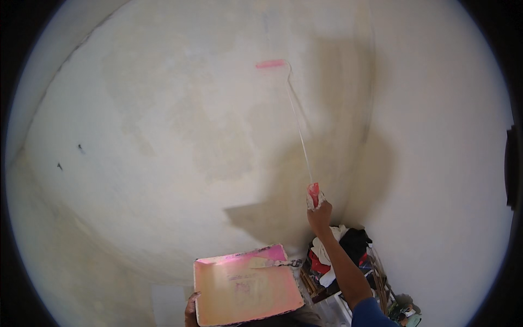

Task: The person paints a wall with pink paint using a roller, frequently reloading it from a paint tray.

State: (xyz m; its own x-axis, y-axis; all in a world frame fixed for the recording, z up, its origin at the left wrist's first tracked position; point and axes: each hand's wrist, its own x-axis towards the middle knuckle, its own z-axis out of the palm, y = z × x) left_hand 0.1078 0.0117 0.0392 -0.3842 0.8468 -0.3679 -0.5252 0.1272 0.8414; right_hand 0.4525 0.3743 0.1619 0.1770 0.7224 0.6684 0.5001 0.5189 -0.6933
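Note:
My right hand (319,213) is wrapped round the red, paint-crusted handle of a paint roller (300,131), its arm stretched out ahead. The pink roller sleeve (271,64) at the end of the long thin rod rests against the pale wall (180,82), high and near the middle. Low down, my left hand (192,309) grips the left edge of a paint tray (245,291). This tray is pinkish with cream paint smeared over its inside. Across its far right corner lies a paint-spattered scraper (275,262), its dark handle jutting past the rim.
A heap of clothes (348,248) in black, white and red sits on a wooden and white stand in the corner at right. Small green items (406,310) lie beside it. Two dark wall fixings (80,147) stick out at left. Damp-looking patches and my shadow mark the wall.

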